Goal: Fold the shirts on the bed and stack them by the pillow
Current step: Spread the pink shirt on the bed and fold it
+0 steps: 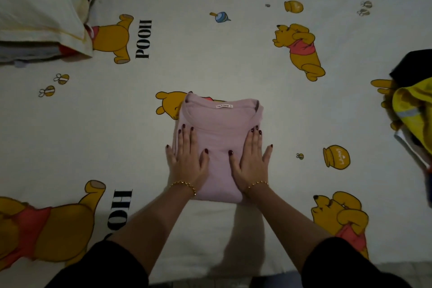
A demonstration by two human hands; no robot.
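View from above, looking down over a bed covered by a cream cotton sheet [210, 65] printed with yellow cartoon bears, honey pots and bees.

At the centre lies a pale pink knitted shirt [219, 133], already folded into a neat rectangle. Its round neckline and small white label [224, 106] point away from the person. Both hands rest flat on it, palms down. The left hand [187, 159] lies on the shirt's left side and the right hand [251, 159] on its right side, fingers straight and spread, gripping nothing. The outer fingers of each hand spill just past the shirt's edges onto the sheet. Each wrist wears a thin gold bead bracelet, and dark sleeves show at the bottom of the view.

Progress looks partial. This shirt seems fully folded and is being pressed smooth, but it is not yet stacked. The white pillow [39, 14] sits at the far left corner, well apart from the shirt. Just beside the pillow's near edge is what looks like a low stack of folded grey and red cloth [30, 54], though it is dim and partly cut off.

At the right edge, a loose heap of unfolded clothing [413, 105], bright yellow with a grey reflective band and something black above it, appears left to fold.
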